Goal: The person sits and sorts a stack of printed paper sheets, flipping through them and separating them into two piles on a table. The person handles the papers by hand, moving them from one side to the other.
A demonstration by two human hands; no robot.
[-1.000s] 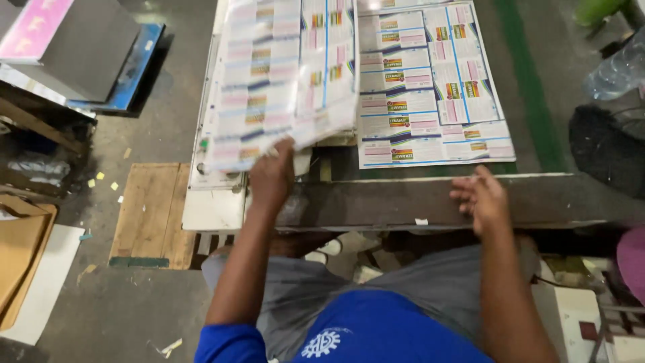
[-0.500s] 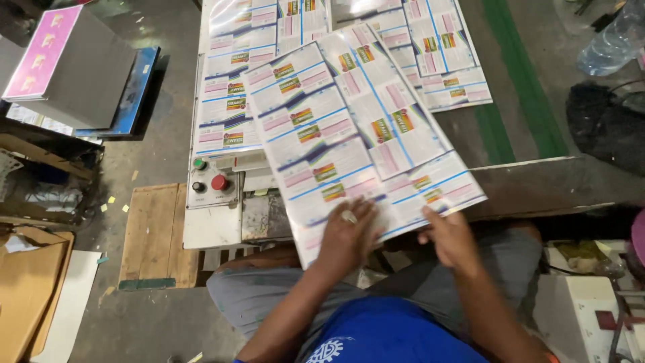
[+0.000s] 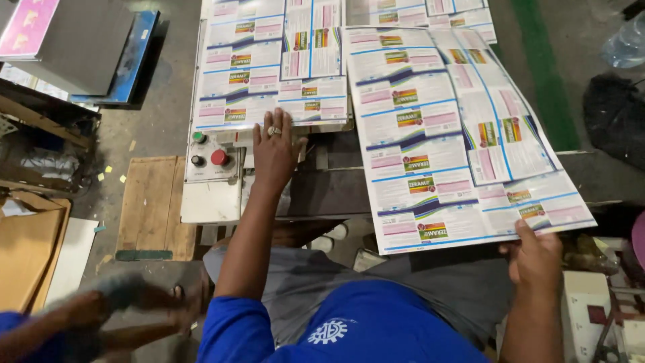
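Two hands are at work on printed sheets. The right hand (image 3: 535, 261) is clenched on the near corner of a large glossy printed sheet (image 3: 443, 128), thumb on top and fingers under; that sheet slants from the hand away over the right side of the bench (image 3: 322, 191), its near edge overhanging the person's lap. The left hand (image 3: 275, 151), a ring on one finger, lies flat and released, fingers spread, pressing the near edge of a stack of sheets (image 3: 269, 67) on the left part of the bench; it grasps nothing.

Just left of that hand sits a control panel (image 3: 207, 160) with a green, a black and a red button. More sheets of the same print lie at the far end of the bench. Further left, on the floor, are a wooden pallet (image 3: 151, 202), brown cardboard (image 3: 23, 255) and a grey block of stacked paper with a pink top sheet (image 3: 74, 40). At the lower left a second person's arm (image 3: 101, 312) shows, blurred.

To handle the held sheet well, I judge the right hand should keep the corner pinched lightly so the gloss does not crease, while the left palm holds the stack square. Keeping the wrist clear of the red button seems wise.
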